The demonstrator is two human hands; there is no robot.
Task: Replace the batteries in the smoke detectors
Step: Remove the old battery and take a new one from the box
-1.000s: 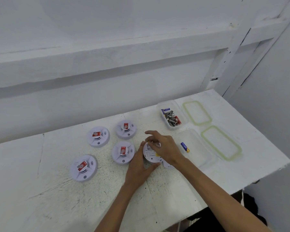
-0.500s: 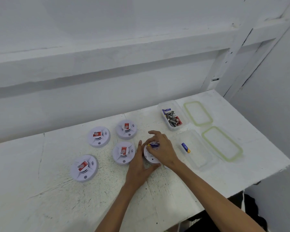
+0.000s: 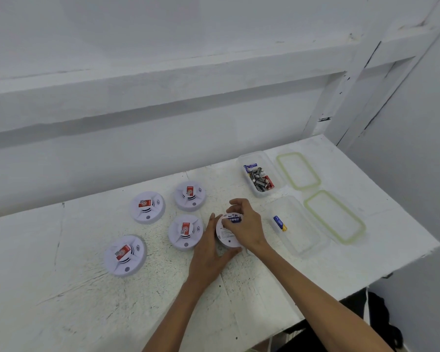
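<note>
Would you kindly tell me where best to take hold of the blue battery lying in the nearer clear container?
Pinch the blue battery mid-length across its round body, coming straight down from above: it lies flat in the open clear container, close to the left wall, so a sideways approach looks blocked.
</note>
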